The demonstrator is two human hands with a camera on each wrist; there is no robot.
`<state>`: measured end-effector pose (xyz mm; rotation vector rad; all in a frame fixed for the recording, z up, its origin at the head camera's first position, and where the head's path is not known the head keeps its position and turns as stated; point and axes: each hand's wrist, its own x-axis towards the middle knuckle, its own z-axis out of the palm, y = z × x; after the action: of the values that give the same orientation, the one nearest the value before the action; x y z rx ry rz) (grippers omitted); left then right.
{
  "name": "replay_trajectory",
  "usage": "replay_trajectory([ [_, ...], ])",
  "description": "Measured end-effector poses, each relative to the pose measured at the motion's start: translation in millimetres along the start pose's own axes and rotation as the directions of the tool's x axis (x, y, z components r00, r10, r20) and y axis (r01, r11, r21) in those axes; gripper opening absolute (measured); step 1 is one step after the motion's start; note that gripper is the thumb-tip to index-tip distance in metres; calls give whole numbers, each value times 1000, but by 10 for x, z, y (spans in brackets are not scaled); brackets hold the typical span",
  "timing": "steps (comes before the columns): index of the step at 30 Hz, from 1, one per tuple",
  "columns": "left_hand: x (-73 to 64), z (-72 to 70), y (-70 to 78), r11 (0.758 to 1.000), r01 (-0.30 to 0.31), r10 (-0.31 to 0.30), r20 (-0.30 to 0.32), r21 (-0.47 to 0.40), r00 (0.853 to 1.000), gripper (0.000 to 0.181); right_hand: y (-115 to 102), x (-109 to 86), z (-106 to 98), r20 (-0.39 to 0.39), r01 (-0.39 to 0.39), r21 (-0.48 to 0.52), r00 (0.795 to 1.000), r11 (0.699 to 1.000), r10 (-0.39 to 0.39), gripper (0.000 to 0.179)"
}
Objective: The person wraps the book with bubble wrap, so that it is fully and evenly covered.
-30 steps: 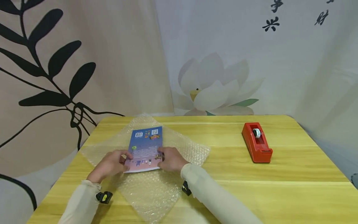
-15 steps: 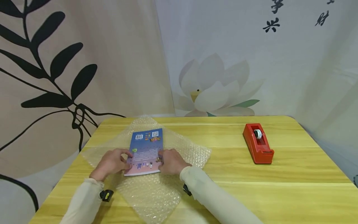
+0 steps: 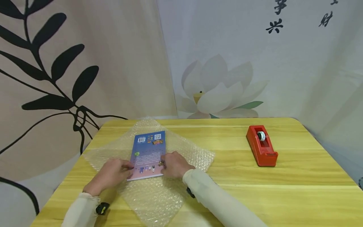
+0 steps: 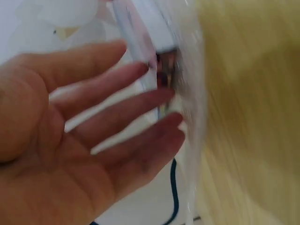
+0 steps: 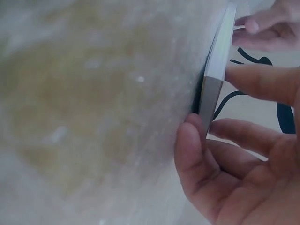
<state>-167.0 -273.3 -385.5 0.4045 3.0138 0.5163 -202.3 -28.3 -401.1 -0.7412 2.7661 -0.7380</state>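
Between your fingers: smooth paper book | beneath them: glossy, bumpy plastic bubble wrap | rightward: smooth plastic dispenser

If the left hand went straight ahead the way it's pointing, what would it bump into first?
Most likely the book: the left hand points at its left edge in the head view. They look so close that I can't tell whether they're touching. The right hand is at the book's other side.

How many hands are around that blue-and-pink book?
2. In the head view, the left hand is at the lower left edge of the book, and the right hand grips its lower right edge. No other hand shows.
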Motion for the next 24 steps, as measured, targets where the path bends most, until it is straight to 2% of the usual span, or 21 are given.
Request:
replay_trajectory([
  [5, -188, -35, -106, 996, -72, 74, 44, -44, 996, 32, -2, 13, 7, 31, -4, -2, 1000, 1000, 4, 8],
  [10, -318, -44, -112, 989, -102, 116, 127, -105, 985, 63, 6, 14, -4, 26, -6, -15, 1000, 1000, 6, 9],
  [13, -357, -52, -99, 987, -124, 137, 129, -103, 982, 74, 6, 4, -17, 18, -3, -31, 1000, 1000, 4, 19],
  [16, -399, -53, -82, 992, -81, 93, 126, -97, 988, 81, 0, -12, -27, 20, -1, -25, 1000, 1000, 1, 22],
  [19, -442, -18, -62, 993, -59, 75, 167, -102, 983, 90, -2, -30, -30, 33, 1, 6, 999, 1000, -1, 10],
  [21, -462, 22, -37, 992, -63, 83, 187, -109, 979, 93, 3, -41, -36, 43, 3, 19, 999, 1000, -3, 7],
  [24, -480, 73, -18, 990, -91, 108, 180, -103, 978, 89, 16, -49, -50, 48, 20, 14, 999, 1000, -21, 14],
])
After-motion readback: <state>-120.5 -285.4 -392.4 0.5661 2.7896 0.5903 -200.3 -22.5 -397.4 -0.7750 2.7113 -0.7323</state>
